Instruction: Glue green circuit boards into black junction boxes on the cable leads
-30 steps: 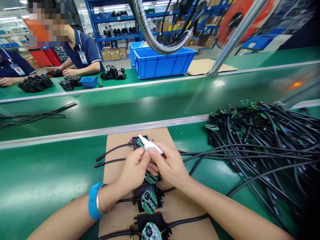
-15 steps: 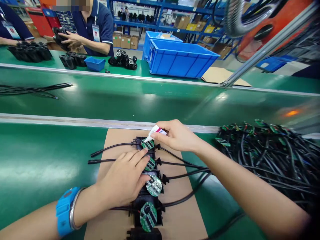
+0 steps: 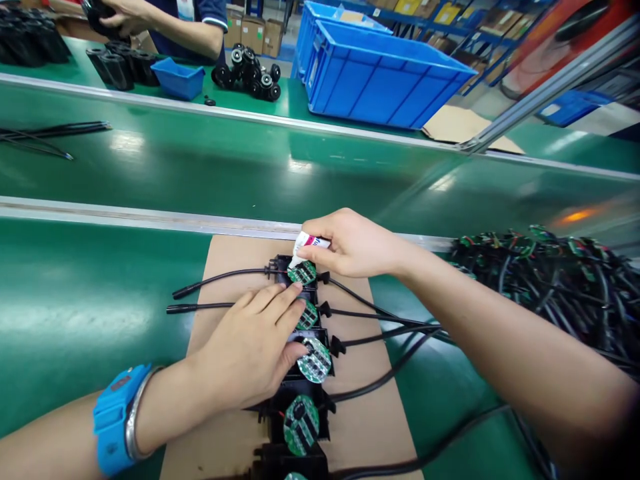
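Observation:
A row of black housings with round green circuit boards (image 3: 314, 361) and black cables lies on a cardboard sheet (image 3: 226, 257). My right hand (image 3: 356, 243) is closed round a small white glue tube (image 3: 306, 245), its tip down on the farthest board (image 3: 302, 273). My left hand (image 3: 253, 346) lies flat with fingers stretched over the second housing (image 3: 306, 315), pressing it down. A blue band sits on my left wrist.
A tangled heap of black cables with green boards (image 3: 543, 280) lies at the right. Beyond a metal rail runs a green conveyor belt (image 3: 250, 167). Across it stand a blue crate (image 3: 380, 83), a small blue tray (image 3: 178, 78), black parts, and a co-worker's hands (image 3: 117, 13).
My hands parted: the right one carried the tube out to the farthest board, and the left one flattened onto the housings. The view tilted down.

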### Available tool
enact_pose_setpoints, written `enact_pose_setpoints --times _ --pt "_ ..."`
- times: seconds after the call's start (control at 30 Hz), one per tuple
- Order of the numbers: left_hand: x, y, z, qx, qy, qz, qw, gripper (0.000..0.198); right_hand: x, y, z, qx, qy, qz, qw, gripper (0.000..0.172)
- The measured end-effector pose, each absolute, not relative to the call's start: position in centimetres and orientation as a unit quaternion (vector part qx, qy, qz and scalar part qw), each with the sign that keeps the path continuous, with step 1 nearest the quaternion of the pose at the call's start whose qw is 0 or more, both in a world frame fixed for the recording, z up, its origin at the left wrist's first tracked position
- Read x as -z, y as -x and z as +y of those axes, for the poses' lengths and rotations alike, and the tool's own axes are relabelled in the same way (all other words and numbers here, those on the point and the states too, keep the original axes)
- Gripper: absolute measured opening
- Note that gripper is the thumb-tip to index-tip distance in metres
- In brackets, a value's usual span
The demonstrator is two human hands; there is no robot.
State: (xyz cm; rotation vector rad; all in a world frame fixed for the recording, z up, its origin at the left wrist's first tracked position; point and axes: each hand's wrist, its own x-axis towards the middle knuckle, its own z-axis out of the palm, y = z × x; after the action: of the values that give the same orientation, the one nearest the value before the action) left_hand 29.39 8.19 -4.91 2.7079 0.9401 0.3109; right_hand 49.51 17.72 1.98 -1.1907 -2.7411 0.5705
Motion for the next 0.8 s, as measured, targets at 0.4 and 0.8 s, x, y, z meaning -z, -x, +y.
enact_pose_setpoints --times 0.4,0.8 --pt "5.1 -29.4 8.1 -0.108 -0.929 0.327 0.138 0.05 -2.1 -49.5 17.6 -0.175 0.361 -0.915 0.048 0.026" --pt "5.0 -29.3 8.1 -0.106 -0.929 0.328 0.136 0.049 -2.6 -50.5 16.5 -0.195 0.353 -0.914 0.031 0.024"
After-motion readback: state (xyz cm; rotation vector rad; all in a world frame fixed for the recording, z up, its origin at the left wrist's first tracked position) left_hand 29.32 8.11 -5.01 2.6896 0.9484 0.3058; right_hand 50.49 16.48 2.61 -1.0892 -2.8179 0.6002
